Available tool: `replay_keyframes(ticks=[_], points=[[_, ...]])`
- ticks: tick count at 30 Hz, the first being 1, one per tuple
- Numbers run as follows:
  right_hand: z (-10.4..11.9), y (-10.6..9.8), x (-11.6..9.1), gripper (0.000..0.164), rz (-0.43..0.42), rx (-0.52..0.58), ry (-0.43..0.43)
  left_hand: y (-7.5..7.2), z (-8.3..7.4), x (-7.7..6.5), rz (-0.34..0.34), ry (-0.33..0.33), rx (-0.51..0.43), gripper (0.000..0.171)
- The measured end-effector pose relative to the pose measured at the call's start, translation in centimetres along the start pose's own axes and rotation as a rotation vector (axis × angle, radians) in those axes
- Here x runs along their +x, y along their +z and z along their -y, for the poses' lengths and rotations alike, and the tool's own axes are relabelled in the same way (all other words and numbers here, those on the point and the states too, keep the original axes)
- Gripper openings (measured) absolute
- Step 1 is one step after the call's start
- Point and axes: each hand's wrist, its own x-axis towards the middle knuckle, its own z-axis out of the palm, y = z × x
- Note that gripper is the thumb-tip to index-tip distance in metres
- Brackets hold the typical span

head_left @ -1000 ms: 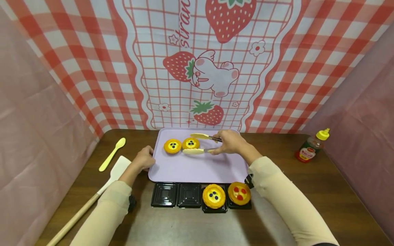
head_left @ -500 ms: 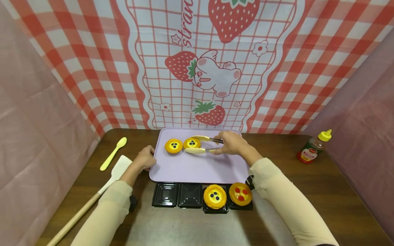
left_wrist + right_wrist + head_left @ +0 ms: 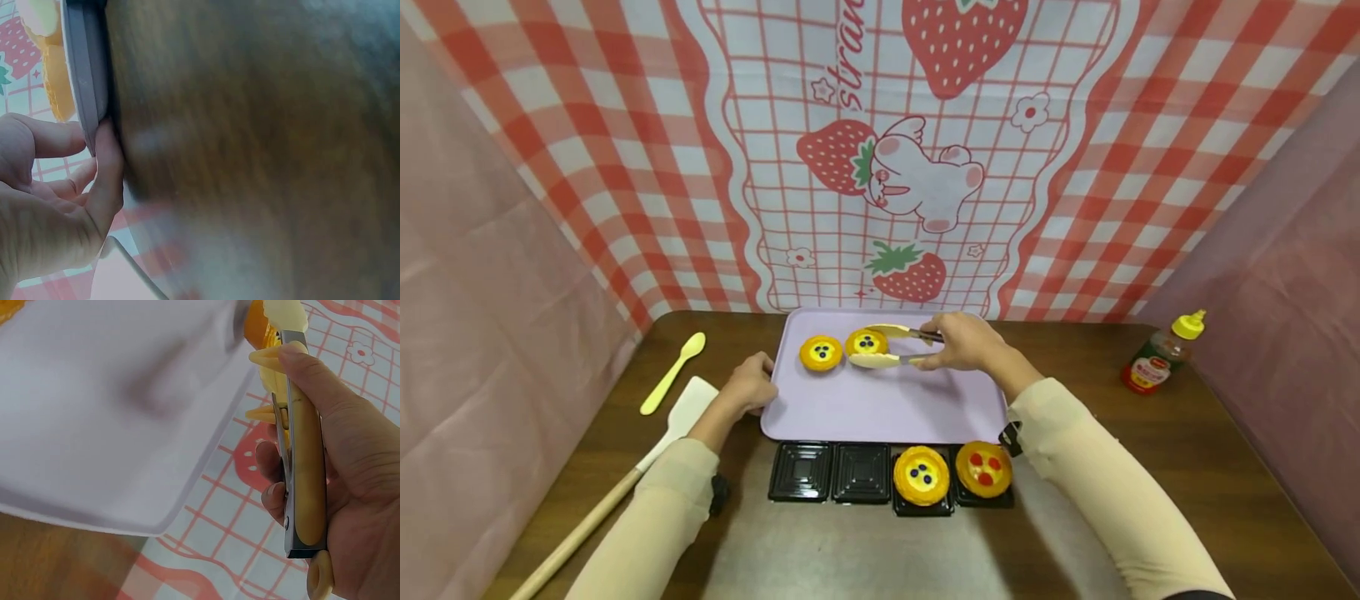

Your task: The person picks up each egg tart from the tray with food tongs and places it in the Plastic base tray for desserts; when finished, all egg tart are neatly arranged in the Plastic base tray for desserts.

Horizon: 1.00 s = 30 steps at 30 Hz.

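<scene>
My left hand (image 3: 748, 385) pinches the left rim of a lilac tray (image 3: 880, 408), the thumb on one side and fingers on the other in the left wrist view. My right hand (image 3: 962, 343) grips metal tongs (image 3: 306, 462) with cream tips and yellow handle inlays. The tips lie along the far and near sides of an egg tart (image 3: 867, 343) topped with blueberries. A second blueberry tart (image 3: 821, 354) lies just left of it on the tray. In the right wrist view the gripped tart is mostly hidden behind the tongs.
Black square plastic bases line the tray's front; one carries a blueberry tart (image 3: 922, 476), another a red-topped tart (image 3: 983, 470). Left lie a yellow spoon (image 3: 673, 373) and a white spatula (image 3: 688, 408). A sauce bottle (image 3: 1161, 354) stands at right, and a checked cloth (image 3: 880, 150) hangs behind.
The tongs' tips have come slightly closer together around the right-hand tart on the tray. The left hand stays at the tray's rim; the head view shifts a little.
</scene>
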Motion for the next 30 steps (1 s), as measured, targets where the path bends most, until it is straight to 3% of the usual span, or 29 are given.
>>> replay_keyframes(ticks=[8, 18, 25, 30], points=[[1.0, -1.6, -1.5, 0.067, -0.009, -0.016, -0.053, 0.0, 0.2, 0.1, -0.001, 0.01, 0.002, 0.037], [2.4, -4.2, -4.8, 0.063, -0.082, -0.024, -0.17, -0.2, 0.5, 0.5, 0.014, 0.013, -0.023, 0.039], [3.2, -4.3, -7.6, 0.06, -0.074, -0.043, -0.293, -0.3, 0.5, 0.5, 0.017, 0.016, -0.025, 0.04], [3.8, -4.1, -9.3, 0.062, -0.051, -0.04, -0.302, -0.2, 0.5, 0.3, 0.02, 0.02, -0.015, 0.039]])
